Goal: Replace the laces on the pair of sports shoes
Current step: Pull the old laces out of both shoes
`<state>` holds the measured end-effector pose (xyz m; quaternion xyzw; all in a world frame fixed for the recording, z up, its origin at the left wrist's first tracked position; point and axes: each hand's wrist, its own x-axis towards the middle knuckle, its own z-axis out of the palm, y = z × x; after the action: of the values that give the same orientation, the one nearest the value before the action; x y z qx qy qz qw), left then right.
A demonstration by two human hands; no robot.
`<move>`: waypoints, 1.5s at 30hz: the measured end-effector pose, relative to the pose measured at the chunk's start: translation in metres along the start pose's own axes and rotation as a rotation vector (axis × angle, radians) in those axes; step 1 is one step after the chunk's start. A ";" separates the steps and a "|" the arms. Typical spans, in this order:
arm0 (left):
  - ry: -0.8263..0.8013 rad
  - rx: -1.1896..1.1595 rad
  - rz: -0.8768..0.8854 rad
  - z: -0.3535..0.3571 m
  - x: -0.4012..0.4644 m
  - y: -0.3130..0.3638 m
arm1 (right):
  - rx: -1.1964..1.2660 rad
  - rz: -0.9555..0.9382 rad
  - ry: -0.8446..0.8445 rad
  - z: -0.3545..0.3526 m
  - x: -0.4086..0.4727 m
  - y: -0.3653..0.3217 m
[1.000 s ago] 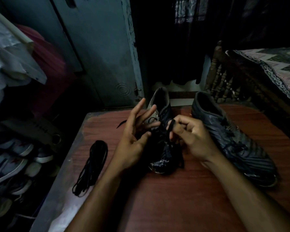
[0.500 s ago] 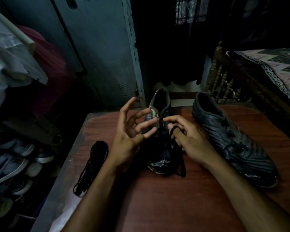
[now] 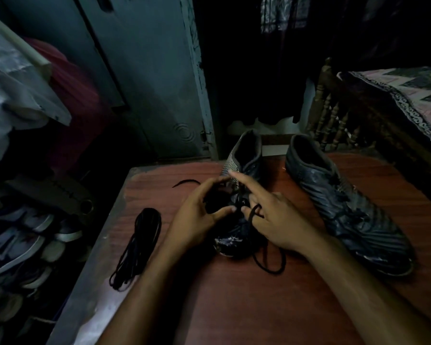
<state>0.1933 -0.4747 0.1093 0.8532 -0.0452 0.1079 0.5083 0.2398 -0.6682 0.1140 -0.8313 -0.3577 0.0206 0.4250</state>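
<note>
Since half a second ago my left hand (image 3: 199, 217) has closed from spread fingers to a narrow pinch on the lace (image 3: 255, 214) over the left shoe (image 3: 237, 200) at table centre — my right hand (image 3: 276, 220), at its 3 o'clock, holds a loop — so I judge threading continues, the spare lace bundle (image 3: 137, 245) untouched at 9 o'clock.

Both forearms are bare to the frame's edge — no sleeves, watch or rings on left hand (image 3: 197, 217) or right hand (image 3: 279, 220).
</note>
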 end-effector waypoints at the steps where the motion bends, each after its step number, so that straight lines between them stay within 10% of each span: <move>1: 0.007 -0.025 -0.010 0.000 -0.001 0.002 | -0.005 -0.003 -0.005 0.000 -0.001 -0.001; 7: 0.067 -0.029 -0.070 0.006 -0.001 0.000 | 0.074 0.098 0.247 -0.004 0.003 0.003; 16: 0.056 0.174 0.092 0.003 0.001 -0.010 | 0.861 0.132 0.693 -0.032 0.006 -0.011; 21: 0.329 -0.491 -0.173 -0.001 0.001 0.013 | 1.021 0.123 0.537 -0.035 0.004 -0.014; 26: 0.378 -0.904 -0.141 -0.014 0.001 0.018 | 0.850 0.179 0.543 -0.030 0.003 -0.010; 31: 0.376 -1.129 -0.020 -0.023 -0.005 0.023 | 0.154 0.046 0.466 -0.035 -0.001 -0.005; 34: 0.476 -0.888 -0.099 -0.022 0.000 0.018 | -0.015 0.076 0.232 -0.036 -0.004 -0.006; 38: 0.364 0.035 -0.004 -0.009 0.002 0.003 | -0.179 0.174 0.044 -0.032 -0.006 -0.003; 45: 0.104 0.267 0.017 -0.004 0.001 -0.009 | -0.449 0.215 0.027 -0.031 -0.006 -0.012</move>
<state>0.1958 -0.4671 0.1041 0.9061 -0.0110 0.1612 0.3910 0.2394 -0.6885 0.1409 -0.9383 -0.2570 -0.0254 0.2300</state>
